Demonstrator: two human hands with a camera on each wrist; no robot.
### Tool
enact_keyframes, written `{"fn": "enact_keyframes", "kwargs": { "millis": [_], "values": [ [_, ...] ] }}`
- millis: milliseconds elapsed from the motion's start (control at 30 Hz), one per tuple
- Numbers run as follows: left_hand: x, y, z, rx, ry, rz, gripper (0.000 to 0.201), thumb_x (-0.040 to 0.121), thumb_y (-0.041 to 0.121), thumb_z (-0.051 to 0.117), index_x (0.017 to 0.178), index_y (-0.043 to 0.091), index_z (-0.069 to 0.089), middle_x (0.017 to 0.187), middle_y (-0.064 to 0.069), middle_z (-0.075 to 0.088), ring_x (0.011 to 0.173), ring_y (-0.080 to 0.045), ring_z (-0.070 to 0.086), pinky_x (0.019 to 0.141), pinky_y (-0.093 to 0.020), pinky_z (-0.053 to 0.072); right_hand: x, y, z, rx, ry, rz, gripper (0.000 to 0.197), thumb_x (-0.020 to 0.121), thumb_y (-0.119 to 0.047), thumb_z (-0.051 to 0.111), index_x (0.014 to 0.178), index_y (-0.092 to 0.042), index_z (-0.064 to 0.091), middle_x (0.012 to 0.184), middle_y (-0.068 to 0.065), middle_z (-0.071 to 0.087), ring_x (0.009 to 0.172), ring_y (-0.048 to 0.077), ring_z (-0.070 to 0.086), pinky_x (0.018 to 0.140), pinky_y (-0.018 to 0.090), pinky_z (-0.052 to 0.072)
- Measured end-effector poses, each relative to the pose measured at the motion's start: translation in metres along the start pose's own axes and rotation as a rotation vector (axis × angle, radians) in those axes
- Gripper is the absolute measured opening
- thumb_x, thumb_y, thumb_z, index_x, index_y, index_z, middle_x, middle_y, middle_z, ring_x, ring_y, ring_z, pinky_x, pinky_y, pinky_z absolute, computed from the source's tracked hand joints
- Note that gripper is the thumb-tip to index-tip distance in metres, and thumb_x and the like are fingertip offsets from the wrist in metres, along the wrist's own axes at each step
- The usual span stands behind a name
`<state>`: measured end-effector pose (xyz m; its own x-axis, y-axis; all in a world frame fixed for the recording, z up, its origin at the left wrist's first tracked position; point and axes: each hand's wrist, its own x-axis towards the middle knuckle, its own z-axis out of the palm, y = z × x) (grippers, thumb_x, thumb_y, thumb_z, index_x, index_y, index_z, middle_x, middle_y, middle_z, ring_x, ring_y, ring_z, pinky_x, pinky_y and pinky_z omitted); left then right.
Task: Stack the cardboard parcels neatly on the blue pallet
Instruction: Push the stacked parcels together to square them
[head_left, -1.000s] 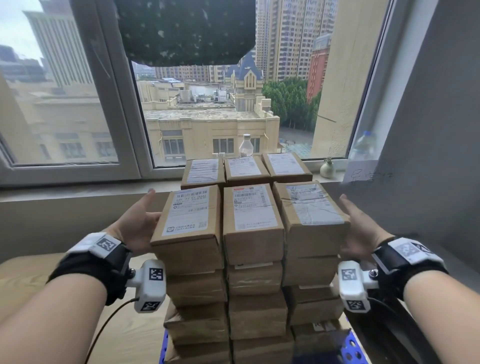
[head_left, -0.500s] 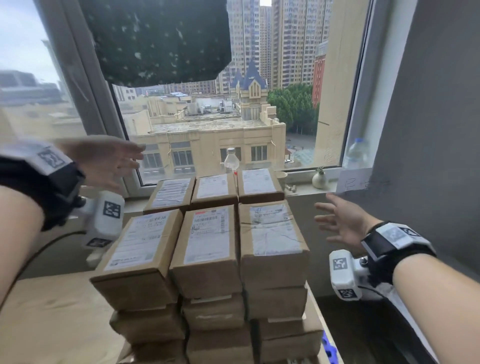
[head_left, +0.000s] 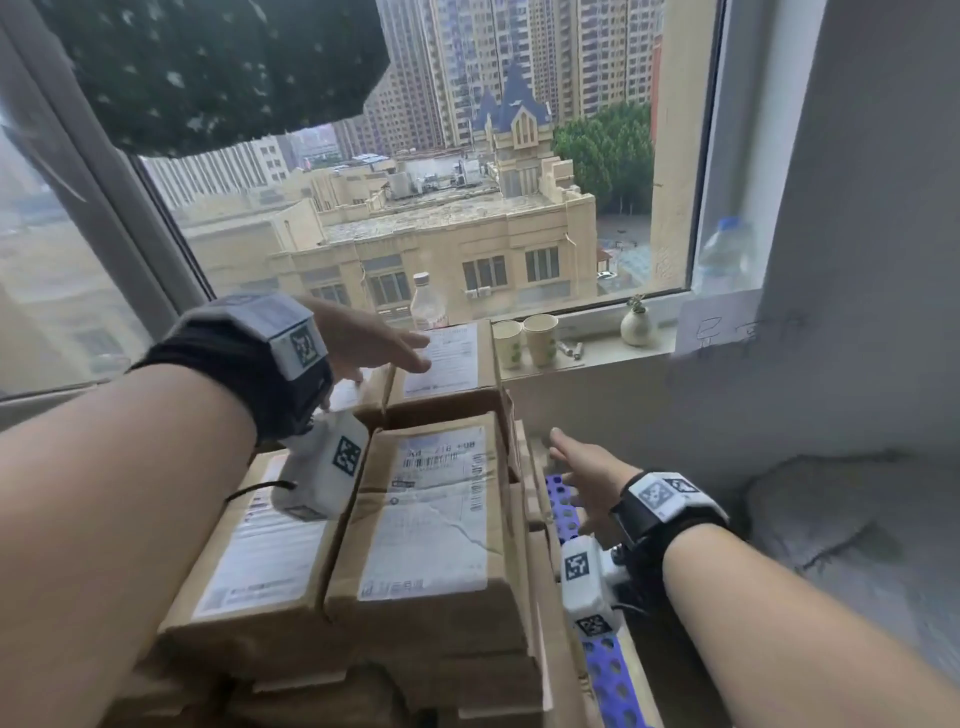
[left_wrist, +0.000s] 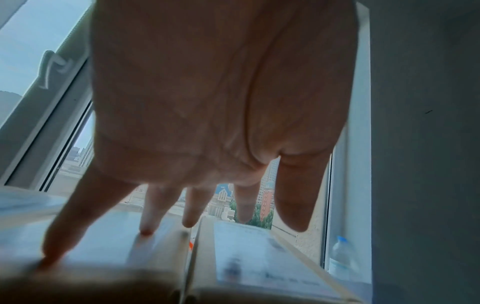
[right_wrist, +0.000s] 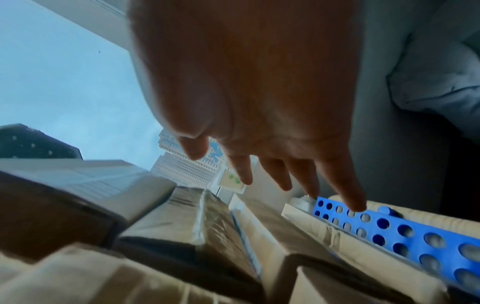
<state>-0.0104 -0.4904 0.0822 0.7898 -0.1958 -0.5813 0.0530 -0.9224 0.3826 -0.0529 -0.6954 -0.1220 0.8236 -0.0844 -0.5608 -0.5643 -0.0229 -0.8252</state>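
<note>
Honestly, these stiff cardboard parcels (head_left: 431, 514) look light; flat left hand (head_left: 363, 343) and right hand (head_left: 582, 478) hold nothing, so grab opposite sides.

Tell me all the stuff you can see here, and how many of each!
cardboard parcels: many, exact count hidden, brown with white labels, stacked on the pallet
blue pallet: one, blue with holes, under the stack
paper cups: two, pale, on the windowsill
small vase: one, whitish, on the windowsill
plastic bottles: two, clear, by the window
left hand: one, fingers spread over the back parcels
right hand: one, open beside the stack
</note>
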Motion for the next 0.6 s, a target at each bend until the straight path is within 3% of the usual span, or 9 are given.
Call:
{"fn": "enact_keyframes", "kwargs": {
  "millis": [100, 167, 333, 467, 600],
  "values": [
    [0.001, 0.005, 0.008, 0.063, 0.014, -0.02, 0.06, 0.101, 0.027, 0.046, 0.153, 0.033, 0.018, 0.162, -0.001, 0.006, 0.149, -0.03, -0.003, 0.115, -0.054, 0.007, 0.008, -0.001, 0.012, -0.007, -0.024, -0.006, 0.068, 0.101, -0.055, 0.028, 0.154, -0.013, 0.025, 0.158, 0.01, 0.026, 0.143, 0.033, 0.029, 0.11, 0.052, 0.029],
    [-0.001, 0.008, 0.01, 0.102, 0.022, -0.026, 0.057, 0.102, 0.026, 0.044, 0.153, 0.03, 0.02, 0.162, -0.002, 0.008, 0.149, -0.028, 0.0, 0.116, -0.051, 0.01, 0.007, -0.003, 0.019, 0.008, -0.06, -0.01, 0.062, 0.102, -0.052, 0.028, 0.151, -0.014, 0.031, 0.154, 0.013, 0.032, 0.14, 0.034, 0.034, 0.101, 0.048, 0.036],
    [-0.002, 0.008, 0.015, 0.158, 0.043, -0.025, 0.056, 0.102, 0.026, 0.044, 0.153, 0.032, 0.02, 0.162, -0.004, 0.01, 0.149, -0.028, 0.005, 0.115, -0.052, 0.013, -0.001, -0.009, 0.024, -0.044, -0.09, -0.015, 0.058, 0.102, -0.052, 0.027, 0.149, -0.02, 0.034, 0.15, 0.016, 0.038, 0.135, 0.037, 0.04, 0.094, 0.051, 0.04],
    [-0.002, 0.007, 0.015, 0.166, 0.047, -0.023, 0.057, 0.102, 0.025, 0.044, 0.153, 0.031, 0.019, 0.162, -0.003, 0.01, 0.149, -0.026, 0.005, 0.115, -0.052, 0.013, 0.0, -0.01, 0.027, -0.078, -0.084, -0.011, 0.058, 0.101, -0.053, 0.03, 0.147, -0.018, 0.036, 0.148, 0.015, 0.042, 0.134, 0.035, 0.042, 0.095, 0.051, 0.041],
    [-0.001, 0.005, 0.012, 0.136, 0.03, -0.013, 0.057, 0.103, 0.023, 0.042, 0.154, 0.028, 0.018, 0.162, -0.003, 0.008, 0.149, -0.026, 0.002, 0.115, -0.052, 0.011, 0.003, -0.01, 0.029, -0.141, -0.082, 0.015, 0.068, 0.098, -0.062, 0.027, 0.151, -0.021, 0.032, 0.153, 0.015, 0.035, 0.138, 0.038, 0.036, 0.104, 0.057, 0.038]
  ]
}}
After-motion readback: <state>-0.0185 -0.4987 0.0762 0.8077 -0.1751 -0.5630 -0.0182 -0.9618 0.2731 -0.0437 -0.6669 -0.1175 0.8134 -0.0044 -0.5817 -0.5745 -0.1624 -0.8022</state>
